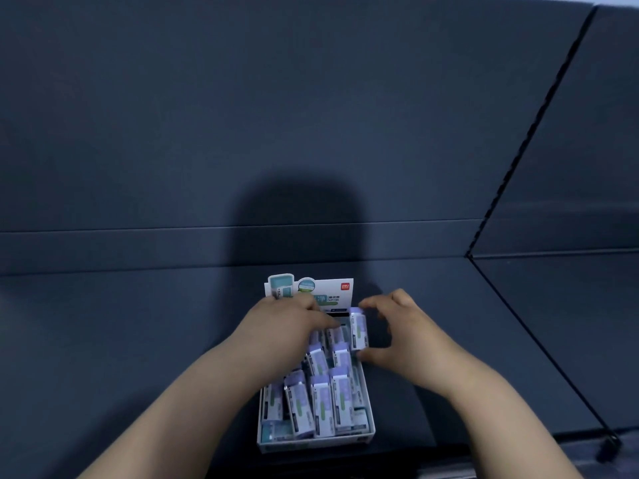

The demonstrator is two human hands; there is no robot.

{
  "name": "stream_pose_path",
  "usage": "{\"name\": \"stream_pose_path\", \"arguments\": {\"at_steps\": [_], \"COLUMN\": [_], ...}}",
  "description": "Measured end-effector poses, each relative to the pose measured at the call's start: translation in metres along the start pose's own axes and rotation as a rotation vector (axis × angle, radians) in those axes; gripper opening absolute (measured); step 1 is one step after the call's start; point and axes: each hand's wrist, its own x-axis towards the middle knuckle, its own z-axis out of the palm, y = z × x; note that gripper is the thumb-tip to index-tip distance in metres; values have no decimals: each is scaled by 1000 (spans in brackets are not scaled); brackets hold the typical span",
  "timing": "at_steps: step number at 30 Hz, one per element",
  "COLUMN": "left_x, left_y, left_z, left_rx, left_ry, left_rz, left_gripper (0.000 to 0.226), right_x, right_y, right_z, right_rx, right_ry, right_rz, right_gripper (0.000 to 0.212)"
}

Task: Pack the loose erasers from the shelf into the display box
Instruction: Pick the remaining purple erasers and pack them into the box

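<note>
While beside the display box [311, 444], right hand [408, 337] around an eraser [358, 328]

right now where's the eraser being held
Head view: the purple-and-white wrapped eraser pinched by the right hand at the far right corner of the white cardboard display box.

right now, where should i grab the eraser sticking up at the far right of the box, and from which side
Take the eraser by its two short ends, coming from the right. It sits raised at the box's right wall, with packed erasers and the left hand crowding its left; the right hand spans it this way.
</note>
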Motion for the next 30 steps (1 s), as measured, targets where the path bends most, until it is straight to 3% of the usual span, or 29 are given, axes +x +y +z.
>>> {"name": "stream_pose_path", "arguments": {"at_steps": [11, 23, 27, 30], "left_x": [3, -6, -14, -19], "left_y": [6, -2, -9, -12], "left_z": [2, 8, 5, 5], "left_rx": [48, -60, -72, -91], "left_ry": [-46, 17, 54, 34], "left_rz": [30, -54, -105, -115], "left_gripper": [55, 54, 55, 51], "right_x": [7, 10, 8, 6], "right_y": [-9, -11, -14, -19], "right_z": [-1, 3, 0, 2], "right_rx": [-77, -71, -52, -12], "right_ry": [-160, -188, -86, -123], "right_rz": [-11, 0, -34, -86], "right_gripper": [69, 74, 44, 29]}}
